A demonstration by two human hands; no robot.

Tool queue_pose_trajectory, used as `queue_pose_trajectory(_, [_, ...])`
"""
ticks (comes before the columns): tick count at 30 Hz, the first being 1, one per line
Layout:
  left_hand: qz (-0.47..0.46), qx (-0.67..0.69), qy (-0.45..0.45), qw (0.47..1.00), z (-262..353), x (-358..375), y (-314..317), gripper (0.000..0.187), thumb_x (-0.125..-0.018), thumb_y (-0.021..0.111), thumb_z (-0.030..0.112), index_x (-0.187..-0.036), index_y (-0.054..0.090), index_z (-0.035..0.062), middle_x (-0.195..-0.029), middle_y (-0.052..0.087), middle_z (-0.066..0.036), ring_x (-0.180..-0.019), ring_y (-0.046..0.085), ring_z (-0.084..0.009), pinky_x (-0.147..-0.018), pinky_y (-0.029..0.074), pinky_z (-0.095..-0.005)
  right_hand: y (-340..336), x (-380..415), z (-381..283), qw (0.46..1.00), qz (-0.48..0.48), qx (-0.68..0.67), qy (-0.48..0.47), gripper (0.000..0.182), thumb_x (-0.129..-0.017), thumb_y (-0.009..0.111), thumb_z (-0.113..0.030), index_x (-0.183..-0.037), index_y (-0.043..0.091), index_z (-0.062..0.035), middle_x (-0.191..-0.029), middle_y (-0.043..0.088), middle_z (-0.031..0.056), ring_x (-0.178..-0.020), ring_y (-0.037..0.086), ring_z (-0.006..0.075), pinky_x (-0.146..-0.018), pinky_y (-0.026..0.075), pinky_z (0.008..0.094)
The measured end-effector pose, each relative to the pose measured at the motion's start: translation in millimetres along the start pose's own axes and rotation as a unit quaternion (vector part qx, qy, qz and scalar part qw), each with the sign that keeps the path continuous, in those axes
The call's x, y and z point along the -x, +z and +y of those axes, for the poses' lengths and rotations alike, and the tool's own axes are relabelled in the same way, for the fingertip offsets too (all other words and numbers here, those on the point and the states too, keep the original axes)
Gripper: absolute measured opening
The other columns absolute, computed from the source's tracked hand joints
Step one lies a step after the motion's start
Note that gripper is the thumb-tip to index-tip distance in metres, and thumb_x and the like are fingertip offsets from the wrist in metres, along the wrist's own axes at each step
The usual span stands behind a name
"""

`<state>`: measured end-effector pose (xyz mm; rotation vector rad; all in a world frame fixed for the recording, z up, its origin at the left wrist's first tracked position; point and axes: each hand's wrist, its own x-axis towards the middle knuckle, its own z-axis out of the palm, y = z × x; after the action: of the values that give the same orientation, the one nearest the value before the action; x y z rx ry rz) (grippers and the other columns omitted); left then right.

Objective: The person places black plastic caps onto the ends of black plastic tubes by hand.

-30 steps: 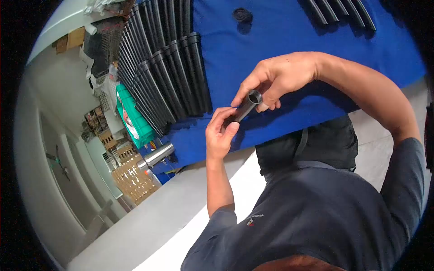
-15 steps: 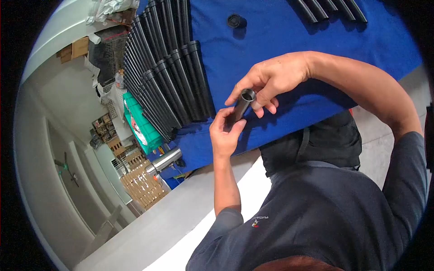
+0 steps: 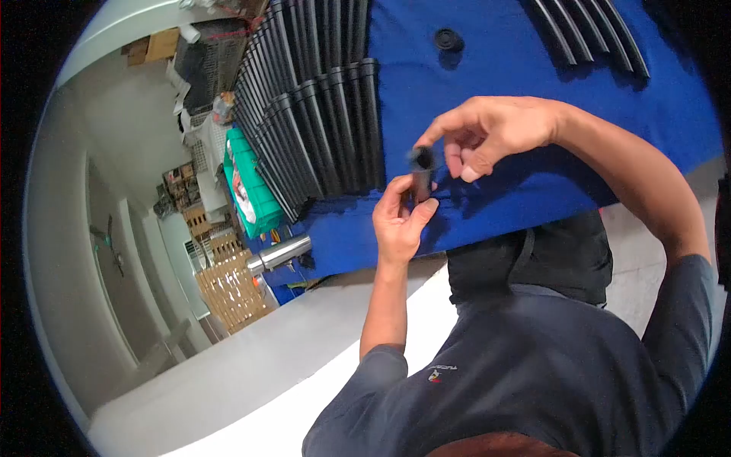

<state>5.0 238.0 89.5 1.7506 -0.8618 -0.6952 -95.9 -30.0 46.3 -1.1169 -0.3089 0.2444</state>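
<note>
My left hand (image 3: 400,223) is closed around the lower part of a short black tube (image 3: 423,184), with its thumb on the right side and fingers on the left. The tube stands nearly upright, its hollow end facing up and slightly blurred. At that rim is the index fingertip of my right hand (image 3: 491,137). Its other fingers are bent and hold nothing, and the thumb sits apart from the index finger. Farther back on the blue cloth lies a round black cap (image 3: 448,39).
Rows of long black tubes (image 3: 327,129) lie on the blue cloth (image 3: 487,61) at the left. Several more tubes (image 3: 590,34) lie at the back right. A green crate (image 3: 255,190) and a shiny metal cylinder (image 3: 282,254) are at the table's left end.
My right hand has drawn back from the tube's side, leaving its index fingertip at the rim. The tube is more upright in my left hand. The whole view has shifted slightly.
</note>
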Motion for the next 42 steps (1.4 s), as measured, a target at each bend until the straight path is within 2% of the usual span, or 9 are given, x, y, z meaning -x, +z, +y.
queue_pose_trajectory(4, [0.075,0.296,-0.009,0.952,19.4,6.8,18.2,0.041,-0.087,0.076,0.003,-0.125,0.062,0.0078,-0.126,0.069,-0.016,-0.119,0.064,-0.0306,-0.112,0.044,-0.0517,2.7,3.2,-6.1,0.993,0.001,0.116,0.005,0.092,-0.077,0.085,-0.037,-0.15,0.045,0.0036,-0.125,0.061,0.0191,-0.109,0.061,0.0247,-0.102,0.047,0.0396])
queue_pose_trajectory(12, [0.167,0.651,-0.185,0.717,-29.5,27.0,37.0,0.035,-0.099,0.066,0.018,-0.13,0.061,0.0037,-0.132,0.067,-0.015,-0.12,0.066,-0.0279,-0.092,0.062,-0.0373,6.3,-1.4,4.1,0.994,-0.051,0.092,0.025,0.067,-0.085,0.076,-0.013,-0.146,0.051,-0.0002,-0.099,0.069,0.0096,-0.079,0.068,0.0146,-0.072,0.056,0.0286])
queue_pose_trajectory(16, [0.13,0.566,-0.265,0.77,-13.9,32.3,45.8,0.038,-0.104,0.06,0.027,-0.126,0.06,-0.003,-0.117,0.071,-0.021,-0.105,0.072,-0.0297,-0.079,0.064,-0.0346,3.6,0.1,3.2,0.998,-0.046,0.008,0.046,0.059,-0.088,0.063,0.001,-0.146,0.052,-0.0001,-0.102,0.071,0.0119,-0.083,0.069,0.0154,-0.078,0.057,0.0297])
queue_pose_trajectory(19, [0.029,0.263,-0.237,0.935,-0.4,46.0,38.1,0.034,-0.103,0.063,0.026,-0.119,0.06,-0.0046,-0.107,0.072,-0.022,-0.087,0.074,-0.0281,-0.07,0.062,-0.0329,7.4,2.5,-0.6,0.999,-0.02,0.008,0.037,0.057,-0.091,0.058,0.003,-0.147,0.05,0.0001,-0.101,0.073,0.0145,-0.081,0.072,0.0174,-0.076,0.058,0.0296])
queue_pose_trajectory(20, [0.077,0.114,-0.135,0.981,9.8,46.5,46.0,0.027,-0.1,0.067,0.017,-0.114,0.06,-0.0041,-0.098,0.072,-0.021,-0.073,0.071,-0.0242,-0.062,0.059,-0.0315,7.7,3.2,-1.7,0.999,-0.014,0.016,0.039,0.058,-0.092,0.057,0.001,-0.149,0.048,-0.0003,-0.103,0.074,0.0157,-0.085,0.074,0.0182,-0.076,0.059,0.0305])
queue_pose_trajectory(23, [0.155,-0.192,0.142,0.959,8.2,30.0,30.3,0.026,-0.09,0.075,0.002,-0.111,0.06,-0.0006,-0.103,0.067,-0.014,-0.092,0.066,-0.0197,-0.081,0.054,-0.0308,6.0,3.6,-0.4,0.999,-0.018,0.022,0.035,0.058,-0.093,0.057,0.0,-0.151,0.047,-0.0014,-0.101,0.074,0.0155,-0.086,0.074,0.0188,-0.075,0.06,0.0305])
queue_pose_trajectory(26, [0.148,-0.343,0.2,0.906,8.7,-0.2,31.7,0.034,-0.085,0.08,0.003,-0.112,0.059,-0.0003,-0.107,0.064,-0.012,-0.098,0.062,-0.0203,-0.089,0.05,-0.0316,6.5,2.3,1.1,0.999,-0.005,0.043,0.024,0.053,-0.092,0.065,-0.004,-0.144,0.056,-0.0033,-0.094,0.073,0.0108,-0.077,0.07,0.015,-0.072,0.058,0.0286])
queue_pose_trajectory(30, [0.098,-0.301,0.06,0.947,-8.2,-1.8,26.4,0.034,-0.083,0.08,0.003,-0.111,0.062,0.0007,-0.12,0.059,-0.011,-0.1,0.062,-0.0209,-0.09,0.051,-0.033,2.7,0.8,2.1,0.994,-0.013,0.107,-0.016,0.05,-0.089,0.069,-0.004,-0.138,0.063,-0.0058,-0.088,0.072,0.0078,-0.073,0.066,0.0124,-0.071,0.057,0.0277])
queue_pose_trajectory(42, [-0.029,-0.155,0.008,0.988,4.3,9.9,-9.5,0.047,-0.093,0.074,0.021,-0.132,0.063,-0.0022,-0.116,0.063,-0.014,-0.105,0.063,-0.0231,-0.093,0.05,-0.0337,5.6,1.8,0.5,0.999,-0.014,0.027,-0.018,0.046,-0.092,0.07,-0.007,-0.137,0.064,-0.0063,-0.094,0.072,0.0076,-0.079,0.069,0.0154,-0.071,0.058,0.0285])
